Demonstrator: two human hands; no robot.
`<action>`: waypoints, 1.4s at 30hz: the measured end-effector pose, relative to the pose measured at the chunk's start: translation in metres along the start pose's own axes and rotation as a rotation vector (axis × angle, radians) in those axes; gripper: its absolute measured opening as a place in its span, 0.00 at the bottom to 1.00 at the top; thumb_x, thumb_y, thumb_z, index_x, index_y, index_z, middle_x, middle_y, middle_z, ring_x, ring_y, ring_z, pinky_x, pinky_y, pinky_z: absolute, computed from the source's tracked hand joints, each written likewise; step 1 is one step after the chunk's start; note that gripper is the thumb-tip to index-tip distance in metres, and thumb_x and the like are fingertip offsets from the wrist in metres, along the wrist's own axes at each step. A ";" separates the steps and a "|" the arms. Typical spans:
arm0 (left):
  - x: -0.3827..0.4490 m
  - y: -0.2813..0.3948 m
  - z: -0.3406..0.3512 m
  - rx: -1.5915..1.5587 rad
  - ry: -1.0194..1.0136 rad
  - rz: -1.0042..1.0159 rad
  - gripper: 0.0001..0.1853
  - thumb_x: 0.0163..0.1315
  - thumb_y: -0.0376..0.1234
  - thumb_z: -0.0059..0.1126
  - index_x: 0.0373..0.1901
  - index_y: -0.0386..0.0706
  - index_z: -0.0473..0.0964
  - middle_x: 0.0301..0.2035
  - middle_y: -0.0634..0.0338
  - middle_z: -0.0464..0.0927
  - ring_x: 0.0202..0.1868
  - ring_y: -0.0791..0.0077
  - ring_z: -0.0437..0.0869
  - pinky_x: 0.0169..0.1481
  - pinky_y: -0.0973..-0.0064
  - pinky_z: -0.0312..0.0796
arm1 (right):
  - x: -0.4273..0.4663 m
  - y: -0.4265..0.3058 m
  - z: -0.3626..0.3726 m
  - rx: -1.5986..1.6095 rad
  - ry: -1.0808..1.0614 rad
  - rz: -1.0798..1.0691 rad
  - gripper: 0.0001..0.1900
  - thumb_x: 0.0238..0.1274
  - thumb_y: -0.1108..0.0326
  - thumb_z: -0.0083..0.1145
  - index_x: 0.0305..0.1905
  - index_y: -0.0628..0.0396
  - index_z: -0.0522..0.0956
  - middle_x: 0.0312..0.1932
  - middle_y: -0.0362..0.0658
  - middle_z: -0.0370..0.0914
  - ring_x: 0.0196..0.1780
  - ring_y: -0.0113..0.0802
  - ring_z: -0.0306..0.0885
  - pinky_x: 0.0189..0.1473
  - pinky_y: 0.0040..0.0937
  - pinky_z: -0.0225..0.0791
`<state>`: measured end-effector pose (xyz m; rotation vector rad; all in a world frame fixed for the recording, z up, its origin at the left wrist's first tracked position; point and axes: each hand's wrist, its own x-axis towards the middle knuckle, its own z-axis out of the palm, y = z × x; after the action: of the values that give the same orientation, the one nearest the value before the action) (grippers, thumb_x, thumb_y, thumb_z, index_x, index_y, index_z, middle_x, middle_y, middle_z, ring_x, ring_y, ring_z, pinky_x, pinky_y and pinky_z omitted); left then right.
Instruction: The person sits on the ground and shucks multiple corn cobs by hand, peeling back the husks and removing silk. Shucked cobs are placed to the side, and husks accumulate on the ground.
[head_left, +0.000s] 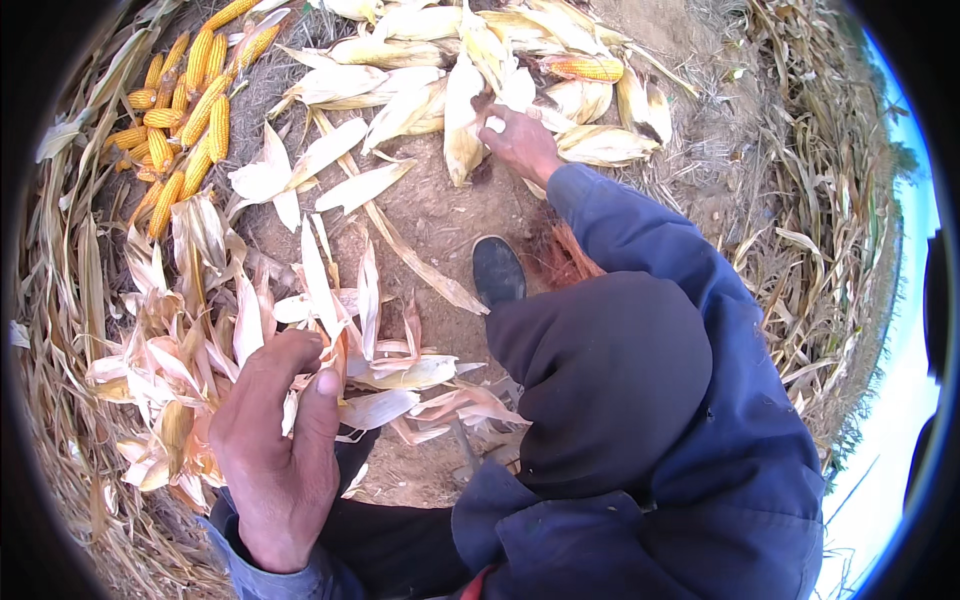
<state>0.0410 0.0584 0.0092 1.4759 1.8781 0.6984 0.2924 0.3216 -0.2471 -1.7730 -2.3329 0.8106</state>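
At the upper middle, my right hand (523, 142) reaches to the silk end of an unhusked corn ear (463, 120), its fingertips at the brown silk; how firmly they hold is unclear. More ears in pale husks (405, 86) lie around it, with a bare yellow cob (585, 69) among them. Lower left, my left hand (277, 442) is raised above loose husks, thumb and forefinger apart, seemingly around nothing; pale husk strips (319, 281) show just beyond its fingertips. A pile of husked yellow corn cobs (184, 112) lies at the upper left.
Peeled husks (172, 360) are heaped at the left, and several loose ones lie on the bare soil (420, 217). Dry corn stalks (60, 300) line the left side, with more stalks (802, 225) at the right. My shoe (499, 268) and bent knee are in the middle; reddish fibres (566, 255) lie beside them.
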 end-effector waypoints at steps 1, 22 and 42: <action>-0.003 0.000 0.000 -0.003 0.011 0.020 0.09 0.64 0.26 0.60 0.41 0.29 0.76 0.39 0.45 0.82 0.42 0.55 0.85 0.50 0.67 0.74 | -0.009 -0.007 -0.004 0.053 -0.025 -0.006 0.27 0.57 0.48 0.53 0.58 0.49 0.78 0.40 0.58 0.83 0.46 0.54 0.82 0.53 0.44 0.71; -0.019 -0.023 0.003 -1.212 0.290 -0.156 0.32 0.68 0.47 0.57 0.62 0.31 0.64 0.54 0.49 0.75 0.56 0.65 0.78 0.61 0.65 0.72 | -0.164 -0.246 -0.150 0.340 -0.588 -0.801 0.45 0.52 0.76 0.61 0.77 0.51 0.53 0.68 0.52 0.66 0.70 0.42 0.66 0.69 0.35 0.62; -0.049 -0.022 -0.042 -1.363 0.680 0.101 0.22 0.62 0.32 0.59 0.57 0.33 0.68 0.49 0.54 0.77 0.51 0.68 0.79 0.58 0.66 0.70 | -0.213 -0.305 -0.088 0.644 -0.212 -0.797 0.36 0.65 0.42 0.57 0.63 0.65 0.68 0.48 0.60 0.79 0.51 0.50 0.81 0.53 0.42 0.73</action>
<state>0.0034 0.0050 0.0280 0.4120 1.1036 2.1305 0.1302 0.1011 0.0198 -0.4640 -2.2060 1.3800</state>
